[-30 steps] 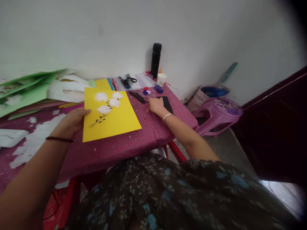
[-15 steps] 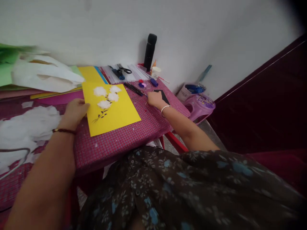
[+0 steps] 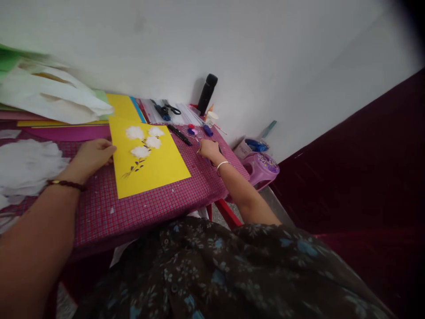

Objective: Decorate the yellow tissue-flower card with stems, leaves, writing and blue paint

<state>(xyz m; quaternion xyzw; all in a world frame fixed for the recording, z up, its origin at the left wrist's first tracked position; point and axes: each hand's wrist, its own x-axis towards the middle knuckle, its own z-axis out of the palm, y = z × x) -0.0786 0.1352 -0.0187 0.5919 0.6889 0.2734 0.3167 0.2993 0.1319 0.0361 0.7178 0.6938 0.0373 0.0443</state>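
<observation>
My left hand grips the left edge of a yellow sheet of card between thumb and fingers. On the card are several fluffy white flowers above a dark stem with small leaves. My right hand is at the right of the table, its fingers closed and pointing down; a thin tip shows by them, but what they hold is too small to make out. A black flat object lies partly hidden behind this hand. Dark pens rest between the card and my right hand.
White paper pieces are heaped at the left. Coloured sheets lie along the wall, with scissors beside them. A black bottle, a white cup and a blue object stand near the back corner. A pink stool is beyond the table.
My view has tilted, so the table sits lower and further left. My right hand has moved toward the black flat object and covers more of it. My left hand keeps its grip on the card.
</observation>
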